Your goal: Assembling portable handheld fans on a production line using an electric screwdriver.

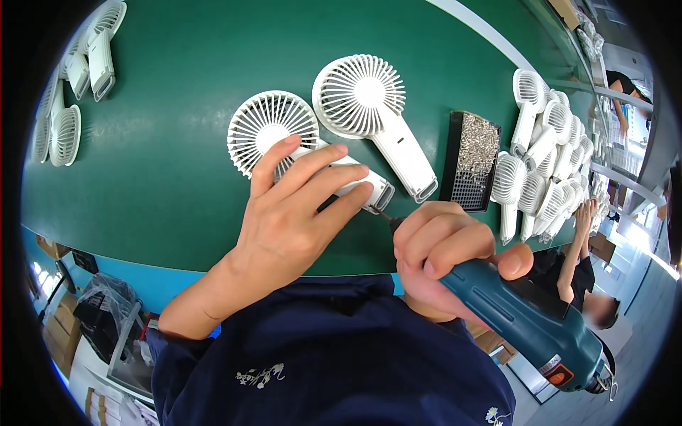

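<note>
My left hand (288, 206) lies spread over a white handheld fan (273, 117), its fingers on the handle and the lower part of the round grille. In my right hand (444, 245) is a teal electric screwdriver (522, 316), gripped near its front end. Its thin bit points left and reaches the end of that fan's handle; whether it sits in a screw is too small to tell. Just beyond lies a second white handheld fan (369, 92), its handle slanting toward me. Right of it stands a black tray (455, 153) full of small metallic screws (477, 145).
A pile of white fans (547, 153) covers the right end of the green table (170, 177). Several more fans (65, 135) lie at the far left. The table's near edge runs before my body. Another person (568, 273) is beyond the pile at right.
</note>
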